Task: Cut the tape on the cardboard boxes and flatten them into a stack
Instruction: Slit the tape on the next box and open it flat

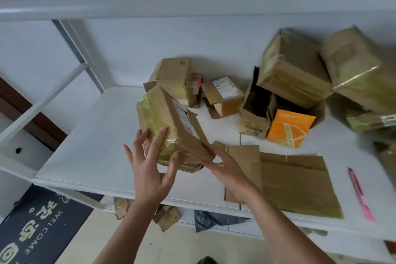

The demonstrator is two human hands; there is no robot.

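box: brown card, yellow-green glossy tape, white label with a red mark
flat card: plain brown, 1 end taped yellowish
packet: orange, pale line pattern
knife: pink
table: white
mat: dark navy, cream lettering

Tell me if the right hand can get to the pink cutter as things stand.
Probably yes. The right hand holds nothing firmly, and only flattened cardboard lies between it and the pink cutter, which rests uncovered on the table.

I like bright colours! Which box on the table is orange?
The orange box, standing in the right-hand group against an open brown box. All the other boxes are plain brown cardboard, many wrapped in yellowish tape.
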